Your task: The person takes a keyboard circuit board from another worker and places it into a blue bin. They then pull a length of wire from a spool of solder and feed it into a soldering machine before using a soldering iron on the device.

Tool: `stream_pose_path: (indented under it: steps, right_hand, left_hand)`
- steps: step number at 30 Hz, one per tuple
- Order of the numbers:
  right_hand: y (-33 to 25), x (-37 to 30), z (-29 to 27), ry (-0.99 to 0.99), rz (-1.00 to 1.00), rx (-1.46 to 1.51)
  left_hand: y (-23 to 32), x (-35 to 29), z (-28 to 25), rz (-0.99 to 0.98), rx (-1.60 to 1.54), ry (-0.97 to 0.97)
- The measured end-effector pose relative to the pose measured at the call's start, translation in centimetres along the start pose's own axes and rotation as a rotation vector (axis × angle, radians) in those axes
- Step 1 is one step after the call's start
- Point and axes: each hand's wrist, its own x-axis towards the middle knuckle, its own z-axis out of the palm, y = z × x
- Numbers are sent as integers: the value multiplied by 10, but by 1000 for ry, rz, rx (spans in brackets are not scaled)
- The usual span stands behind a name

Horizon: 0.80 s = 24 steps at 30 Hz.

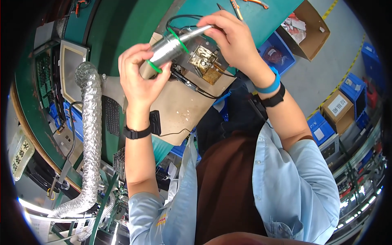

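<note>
My left hand (141, 75) is wrapped around a spool of silver solder wire (168, 50) with green rims, holding it tilted above the bench. My right hand (237, 43) is up and to the right of it, fingertips pinched on the silver wire (197, 33) that runs off the spool; single strands are blurred. Below the spool and wire sits a metal soldering fixture (204, 59) crusted with brownish residue. Black cables (190, 85) trail around it, partly hidden by the spool and my left hand.
A stained tan board (185, 116) covers the near bench. On the left stand a silver flexible duct (92, 143) and a black keyboard (110, 116). Orange-handled tools (237, 10) lie at the far edge. To the right are a blue bin (286, 52) and an open cardboard box (317, 34).
</note>
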Motion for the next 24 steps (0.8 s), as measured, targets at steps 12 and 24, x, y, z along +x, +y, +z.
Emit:
stream_pose_path:
  steps: [12, 24]
  right_hand:
    - [-25, 29, 26, -221, 158, 291]
    - [-30, 20, 41, -202, -155, -78]
  left_hand:
    - [-16, 5, 14, 179, 195, 70]
    - [6, -8, 3, -208, -30, -40]
